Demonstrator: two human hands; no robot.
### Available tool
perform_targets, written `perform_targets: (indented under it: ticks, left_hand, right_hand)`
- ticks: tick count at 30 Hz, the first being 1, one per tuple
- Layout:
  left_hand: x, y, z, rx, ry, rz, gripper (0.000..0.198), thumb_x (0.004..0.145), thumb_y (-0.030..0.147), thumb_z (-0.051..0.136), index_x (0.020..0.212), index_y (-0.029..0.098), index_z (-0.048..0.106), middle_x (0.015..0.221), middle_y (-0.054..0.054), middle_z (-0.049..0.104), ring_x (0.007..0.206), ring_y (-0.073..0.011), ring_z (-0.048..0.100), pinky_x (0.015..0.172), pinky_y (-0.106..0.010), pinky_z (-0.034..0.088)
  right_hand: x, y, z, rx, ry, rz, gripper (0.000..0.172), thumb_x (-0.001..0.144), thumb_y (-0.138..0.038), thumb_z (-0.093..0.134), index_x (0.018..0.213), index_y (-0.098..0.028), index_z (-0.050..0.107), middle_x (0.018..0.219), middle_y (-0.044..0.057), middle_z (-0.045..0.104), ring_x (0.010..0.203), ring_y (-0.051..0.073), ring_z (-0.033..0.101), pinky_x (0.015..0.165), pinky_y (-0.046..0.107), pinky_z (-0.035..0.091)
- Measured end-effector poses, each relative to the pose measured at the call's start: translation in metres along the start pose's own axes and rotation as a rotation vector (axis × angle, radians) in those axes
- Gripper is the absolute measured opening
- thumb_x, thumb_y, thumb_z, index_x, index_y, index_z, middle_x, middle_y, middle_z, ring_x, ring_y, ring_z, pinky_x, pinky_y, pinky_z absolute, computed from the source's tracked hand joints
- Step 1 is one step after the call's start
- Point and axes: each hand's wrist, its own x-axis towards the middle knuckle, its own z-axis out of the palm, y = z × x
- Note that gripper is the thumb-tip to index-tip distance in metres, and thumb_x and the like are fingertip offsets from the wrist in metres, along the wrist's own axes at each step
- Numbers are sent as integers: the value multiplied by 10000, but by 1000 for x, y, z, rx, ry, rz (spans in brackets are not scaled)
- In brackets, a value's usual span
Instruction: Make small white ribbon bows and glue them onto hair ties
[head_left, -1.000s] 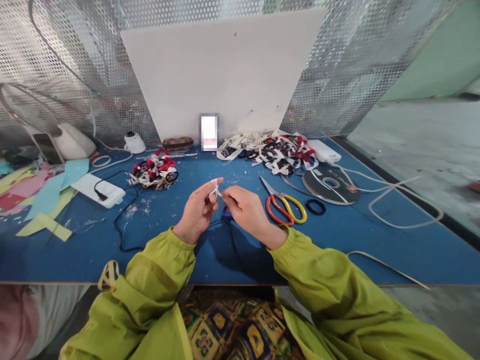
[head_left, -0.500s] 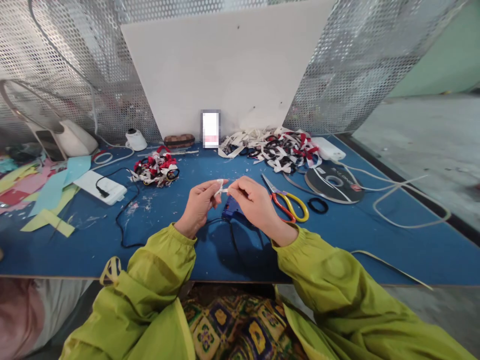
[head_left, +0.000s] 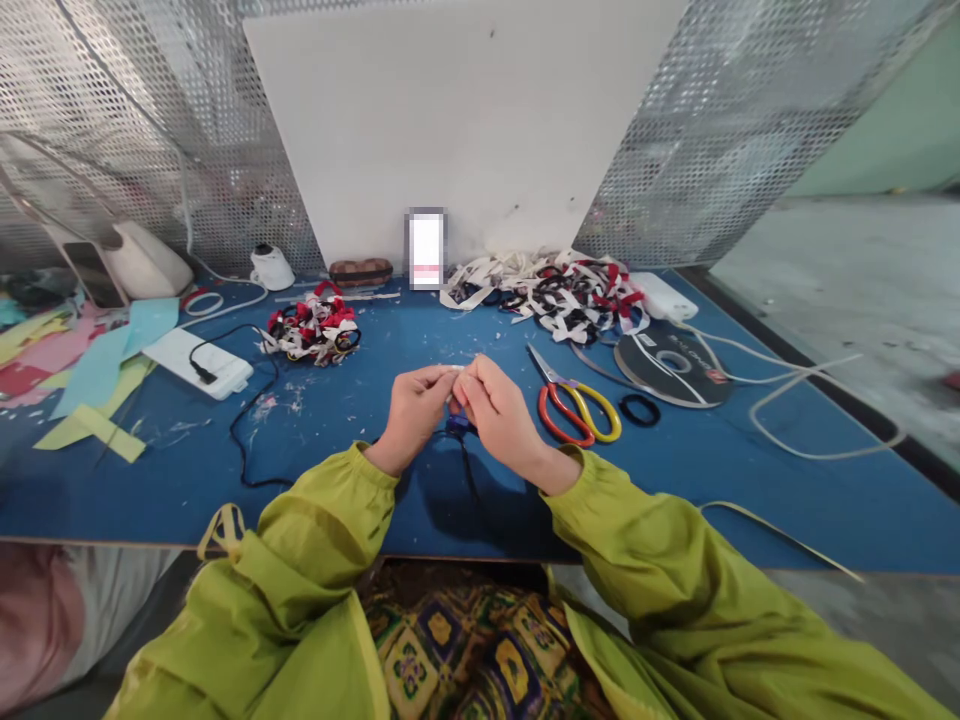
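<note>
My left hand (head_left: 414,405) and my right hand (head_left: 495,408) meet over the middle of the blue table, fingertips pinched together. Between them shows a small bit of white ribbon (head_left: 454,368), mostly covered by the fingers. Under the hands lies a dark blue tool (head_left: 459,424) with a black cord; most of it is hidden. Right of my right hand rest scissors (head_left: 577,402) with one red and one yellow handle loop, and a black hair tie (head_left: 639,409) lies beside them.
At the back are a large heap of ribbon pieces (head_left: 555,290) and a smaller red, white and black pile (head_left: 315,325). A black reel (head_left: 671,365) lies right. A white power strip (head_left: 199,365), coloured paper (head_left: 94,360) and a lit phone (head_left: 426,248) are also on the table (head_left: 315,430).
My hands have come together, closing the gap where the white ribbon showed. The fingers now cover most of the ribbon and the blue tool, and the scissors' red loop shows more fully.
</note>
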Motion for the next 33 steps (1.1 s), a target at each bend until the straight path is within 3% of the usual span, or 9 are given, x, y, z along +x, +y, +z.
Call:
perform_targets:
  ticks: [5, 8, 12, 17, 22, 25, 29, 33]
  left_hand:
    - [-3, -1, 1, 72, 14, 24, 196, 734, 210, 577, 570, 147, 664, 483, 44, 517, 476, -64, 415, 479, -189, 341]
    - [-1, -2, -1, 47, -8, -43, 200, 736, 239, 599, 563, 148, 642, 484, 38, 529, 457, -62, 423, 449, -180, 330]
    - [1, 1, -2, -22, -102, -149, 401, 813, 478, 545, 633, 141, 666, 484, 4, 586, 335, -56, 360, 389, -205, 353]
    - [1, 9, -6, -74, -187, -298, 661, 853, 668, 392, 841, 94, 717, 564, -46, 668, 261, -35, 282, 399, -229, 406]
    - [4, 10, -11, -126, -139, -400, 667, 888, 652, 354, 853, 81, 698, 546, -33, 640, 245, -31, 259, 377, -225, 398]
    - [6, 9, -12, -192, -156, -417, 676, 919, 626, 294, 804, 86, 684, 562, -27, 631, 244, -21, 232, 361, -216, 377]
    - [6, 9, -13, -206, -183, -431, 683, 915, 639, 284, 844, 90, 684, 538, -5, 604, 247, -20, 226, 368, -209, 384]
    - [5, 11, -11, -175, -190, -428, 705, 861, 701, 346, 921, 85, 686, 496, 22, 569, 248, -23, 233, 366, -206, 389]
  right_hand:
    - [-5, -1, 1, -292, -19, -182, 215, 906, -231, 429, 701, -235, 366, 618, -17, 469, 544, 126, 404, 544, 277, 314]
    - [1, 0, -1, -217, -16, -83, 235, 906, -252, 444, 682, -232, 378, 586, -33, 453, 524, 115, 409, 531, 265, 321]
    - [11, 3, -7, 83, 5, 127, 296, 924, -322, 430, 645, -226, 404, 498, -78, 385, 407, 81, 385, 450, 238, 320]
    - [15, 7, -10, 119, 8, 156, 289, 903, -341, 462, 648, -228, 385, 524, -79, 400, 417, 80, 420, 437, 235, 317]
    - [14, 12, -13, -92, -142, 42, 109, 843, -267, 512, 796, -235, 420, 603, -71, 431, 506, 107, 405, 504, 243, 337]
    - [13, 13, -15, -241, -264, -86, 186, 734, -140, 557, 880, -221, 476, 719, -37, 499, 585, 117, 446, 553, 243, 354]
    - [13, 16, -13, -443, -179, -232, 177, 693, -48, 508, 781, -199, 533, 714, -11, 485, 622, 127, 434, 584, 254, 334]
    - [12, 17, -9, -337, -98, -192, 121, 806, -178, 540, 688, -199, 520, 647, -24, 456, 572, 114, 405, 555, 253, 319]
